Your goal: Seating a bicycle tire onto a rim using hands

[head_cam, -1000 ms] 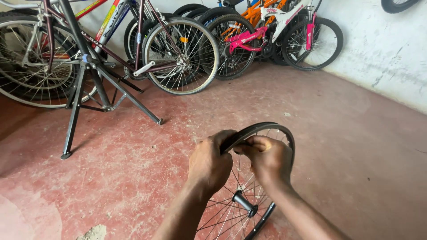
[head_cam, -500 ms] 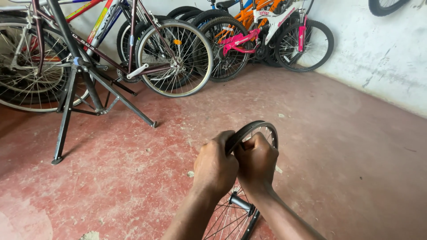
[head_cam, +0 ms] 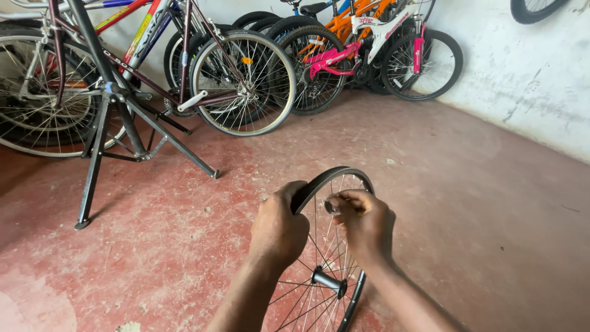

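Clearly, from the head view I have both hands on a bare bicycle wheel [head_cam: 332, 246] that stands upright just in front of me on the red floor [head_cam: 479, 233]. My left hand [head_cam: 278, 229] is wrapped over the top of the rim, fingers curled tight around its dark band. My right hand [head_cam: 364, 226] is pinched narrow on something small and pale at the inner side of the rim; I cannot tell what it is. To do this well I would keep the left grip firm so the wheel does not roll or tip, and work the right fingertips in small, steady moves. The rim is thin, smooth and black; the spokes are fine bright wire running to a short metal hub [head_cam: 329, 280]. The floor is rough, dusty concrete. Beyond stand a black repair stand [head_cam: 101, 132] and parked bicycles [head_cam: 344, 55].
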